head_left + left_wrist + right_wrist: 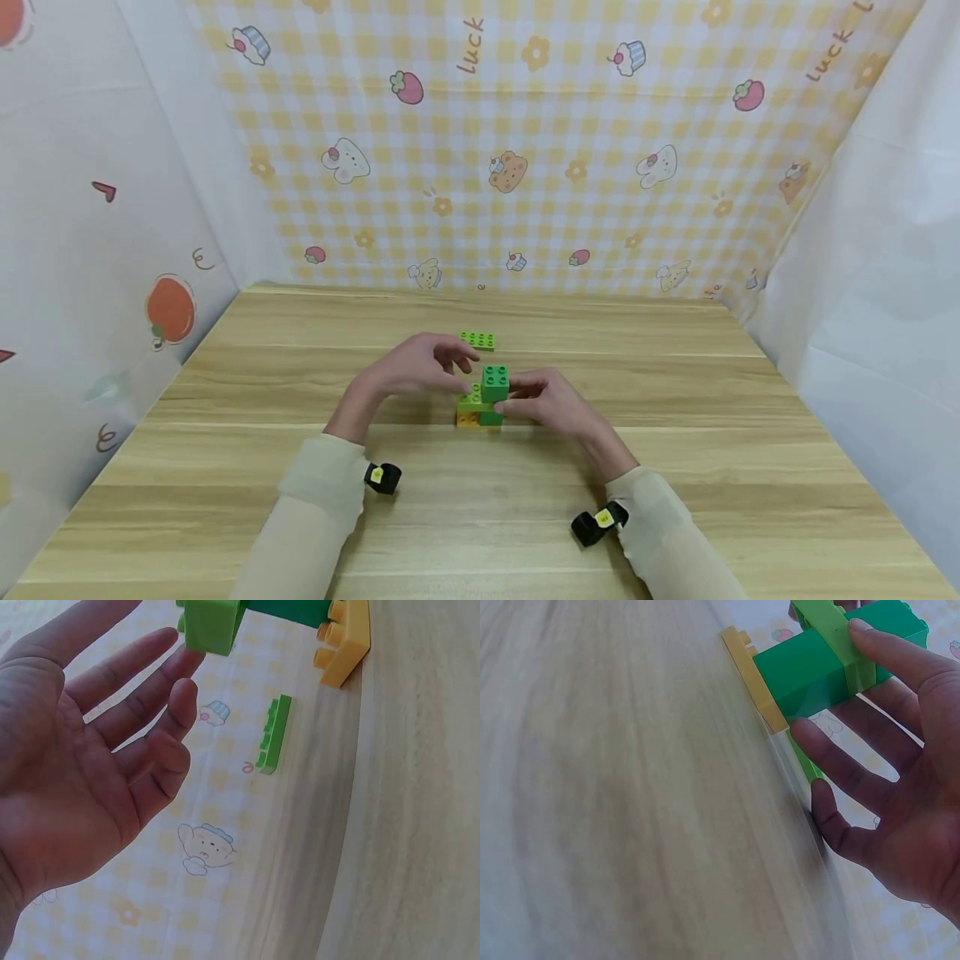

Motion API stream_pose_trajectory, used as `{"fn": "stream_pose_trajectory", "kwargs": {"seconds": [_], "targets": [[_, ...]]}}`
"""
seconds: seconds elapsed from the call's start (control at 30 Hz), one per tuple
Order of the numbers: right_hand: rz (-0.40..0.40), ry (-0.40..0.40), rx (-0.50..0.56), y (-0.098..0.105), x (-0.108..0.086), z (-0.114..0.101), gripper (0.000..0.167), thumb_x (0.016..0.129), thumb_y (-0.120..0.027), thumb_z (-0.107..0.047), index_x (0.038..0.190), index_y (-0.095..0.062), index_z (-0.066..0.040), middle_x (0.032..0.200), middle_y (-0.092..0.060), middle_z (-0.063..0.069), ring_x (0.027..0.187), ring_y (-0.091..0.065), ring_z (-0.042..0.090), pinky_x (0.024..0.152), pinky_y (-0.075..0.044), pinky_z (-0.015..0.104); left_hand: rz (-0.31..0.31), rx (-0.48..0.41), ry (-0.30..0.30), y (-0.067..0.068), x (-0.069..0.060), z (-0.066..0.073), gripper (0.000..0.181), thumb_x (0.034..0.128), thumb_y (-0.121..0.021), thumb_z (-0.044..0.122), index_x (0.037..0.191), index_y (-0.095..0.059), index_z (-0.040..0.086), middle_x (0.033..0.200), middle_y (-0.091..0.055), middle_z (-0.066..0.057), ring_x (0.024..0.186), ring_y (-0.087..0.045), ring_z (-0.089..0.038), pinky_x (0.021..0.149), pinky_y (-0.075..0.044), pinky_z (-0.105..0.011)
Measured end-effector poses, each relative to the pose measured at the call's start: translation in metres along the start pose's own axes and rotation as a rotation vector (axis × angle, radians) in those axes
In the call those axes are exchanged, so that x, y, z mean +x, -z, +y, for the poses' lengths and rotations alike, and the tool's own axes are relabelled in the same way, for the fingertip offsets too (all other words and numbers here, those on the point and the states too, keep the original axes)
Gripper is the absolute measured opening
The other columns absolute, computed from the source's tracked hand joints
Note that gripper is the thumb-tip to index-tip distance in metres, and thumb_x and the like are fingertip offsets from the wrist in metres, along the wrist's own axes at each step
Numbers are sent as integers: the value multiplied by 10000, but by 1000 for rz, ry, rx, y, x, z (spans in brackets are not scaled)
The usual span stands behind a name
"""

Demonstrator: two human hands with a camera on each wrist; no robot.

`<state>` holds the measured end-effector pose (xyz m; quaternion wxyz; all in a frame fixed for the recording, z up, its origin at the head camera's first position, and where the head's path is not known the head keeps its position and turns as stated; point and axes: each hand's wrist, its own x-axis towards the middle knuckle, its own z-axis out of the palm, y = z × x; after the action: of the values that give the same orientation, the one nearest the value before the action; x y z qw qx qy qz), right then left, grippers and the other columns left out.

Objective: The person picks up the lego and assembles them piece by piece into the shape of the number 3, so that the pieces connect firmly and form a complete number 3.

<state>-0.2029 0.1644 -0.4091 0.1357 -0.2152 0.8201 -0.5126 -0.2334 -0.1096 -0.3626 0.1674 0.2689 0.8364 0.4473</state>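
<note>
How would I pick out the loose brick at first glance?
On the wooden table, find the brick stack the right hand holds. Beyond it, toward the patterned cloth, lies a flat light-green brick. Unlike the stacked bricks, it lies alone, joined to nothing.

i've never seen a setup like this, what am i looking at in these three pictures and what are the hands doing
There's no robot here, just a person's two bare hands. The wide picture comes from a camera worn on the head, looking forward and down; the two close-ups come from wrist cameras, one per hand.

On the wooden table stands a brick stack: a yellow-orange base, a green block, a lime layer, then another green block. A loose lime brick lies behind it.

The right hand holds the stack. The left hand is beside it, gripping nothing; whether its thumb touches is hard to tell.
</note>
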Motion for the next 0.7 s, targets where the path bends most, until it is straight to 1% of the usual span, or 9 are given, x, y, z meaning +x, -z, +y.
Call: {"fn": "stream_pose_trajectory", "kwargs": {"seconds": [0.13, 0.23, 0.43, 0.6, 0.7], "targets": [[6, -10, -3, 1, -1, 0, 384, 946, -801, -264, 1305, -763, -130, 1127, -794, 62, 991, -712, 195, 852, -540, 379, 19, -45, 20, 4, 0, -3, 529, 896, -820, 254, 1365, -676, 53, 1244, -716, -173, 1044, -633, -237, 891, -522, -363], [8, -10, -7, 1, -1, 1, 382, 945, -802, -269, 1300, -765, -133, 1129, -795, 58, 990, -710, 192, 847, -538, 372, 50, -51, 28, 5, 0, -4, 487, 926, -800, 231, 1362, -677, 52, 1221, -722, -143, 1051, -621, -243, 901, -510, -370], [4, 0, -5, 1, -1, 1, 380, 944, -800, -275, 1297, -767, -140, 1147, -794, 56, 997, -713, 194, 844, -544, 370, 114, 17, 28, 4, 2, -10, 410, 973, -758, 212, 1334, -688, 31, 1126, -731, -79, 1008, -639, -221, 862, -507, -349], [4, 7, -8, 1, -1, 1, 393, 942, -800, -277, 1310, -761, -142, 1156, -793, 53, 1003, -711, 198, 843, -547, 370, 158, 51, 50, 3, 5, -15, 380, 977, -759, 207, 1302, -704, 19, 1095, -727, -84, 996, -634, -223, 839, -496, -335], [0, 13, -11, 1, 0, 1, 390, 944, -798, -275, 1308, -762, -142, 1139, -794, 54, 986, -703, 204, 819, -542, 356, 166, 60, 59, 3, 6, -17, 372, 979, -758, 205, 1296, -706, 19, 1102, -725, -88, 1001, -632, -225, 846, -494, -330]]}}
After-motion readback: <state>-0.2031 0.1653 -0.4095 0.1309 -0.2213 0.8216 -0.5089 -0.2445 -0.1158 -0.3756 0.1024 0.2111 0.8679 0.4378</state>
